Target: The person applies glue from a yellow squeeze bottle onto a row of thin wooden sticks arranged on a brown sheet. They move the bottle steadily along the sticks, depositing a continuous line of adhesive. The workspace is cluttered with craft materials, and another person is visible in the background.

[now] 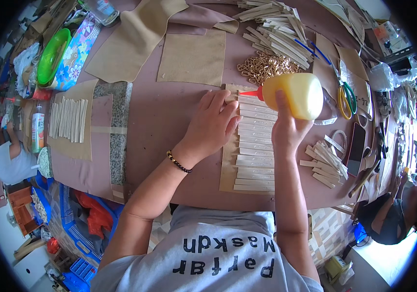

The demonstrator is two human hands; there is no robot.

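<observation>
Here, right hand wraps bottle, tipped sideways, seemingly so nozzle reaches top of strips. Left hand at strips' upper left end, perhaps steadying sheet; whether pinching, cannot tell. Strips lie side by side on sheet, likely for even spacing.

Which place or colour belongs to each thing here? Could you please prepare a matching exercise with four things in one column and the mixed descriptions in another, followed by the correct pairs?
Things
1. squeeze bottle
2. phone
3. small metal pieces
4. beaded bracelet

Descriptions
A. gold-coloured, in a heap
B. around the left wrist
C. lying on the right side of the table
D. in the right hand

Pairs: 1-D, 2-C, 3-A, 4-B
</observation>
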